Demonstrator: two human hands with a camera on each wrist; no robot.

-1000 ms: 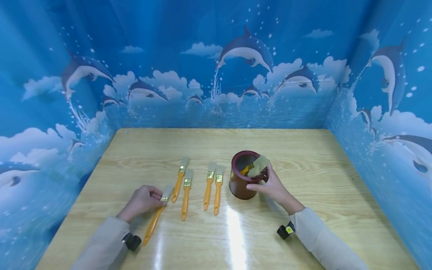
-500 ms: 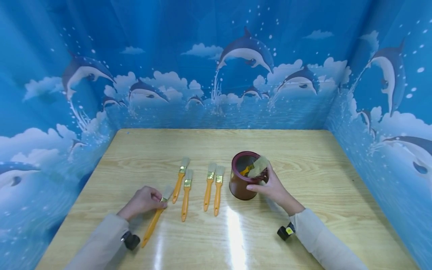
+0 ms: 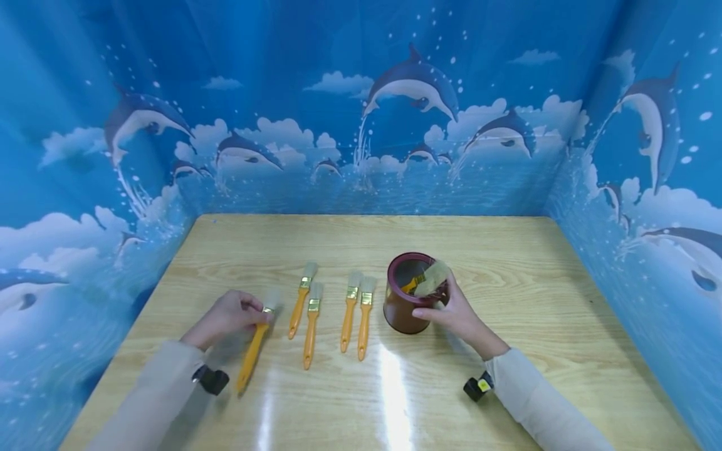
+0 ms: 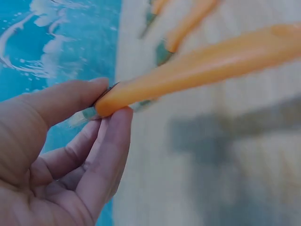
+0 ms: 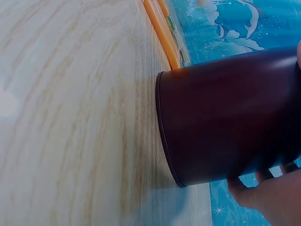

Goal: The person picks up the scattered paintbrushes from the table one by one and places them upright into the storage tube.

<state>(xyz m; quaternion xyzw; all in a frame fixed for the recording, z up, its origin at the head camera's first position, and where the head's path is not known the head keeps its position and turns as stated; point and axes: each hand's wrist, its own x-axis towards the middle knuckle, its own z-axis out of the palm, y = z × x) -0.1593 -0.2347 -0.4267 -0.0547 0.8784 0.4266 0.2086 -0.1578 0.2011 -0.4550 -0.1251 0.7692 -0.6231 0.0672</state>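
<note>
My left hand (image 3: 231, 313) pinches a paintbrush (image 3: 252, 357) near its metal band, between thumb and fingertips. The orange handle (image 4: 202, 70) slants back toward me, and the pale bristles point away. In the left wrist view my thumb and fingers (image 4: 117, 132) meet at the handle's narrow neck. My right hand (image 3: 459, 319) grips a brown paint can (image 3: 402, 313) by its right side, thumb across the front. Another paintbrush (image 3: 433, 280) leans inside the can, bristles up over the right rim. The can (image 5: 230, 117) stands upright on the table; part of my right hand is hidden behind it.
Between my hands lie several more paintbrushes: one pair (image 3: 311, 332) nearer my left hand, another pair (image 3: 365, 319) closer to the can, bristles pointing away. A blue dolphin-print curtain (image 3: 361, 181) borders the wooden table (image 3: 479, 238) at the back and sides.
My left hand has lifted its paintbrush and moved it slightly left and away from me. The right hand and the can have stayed in place.
</note>
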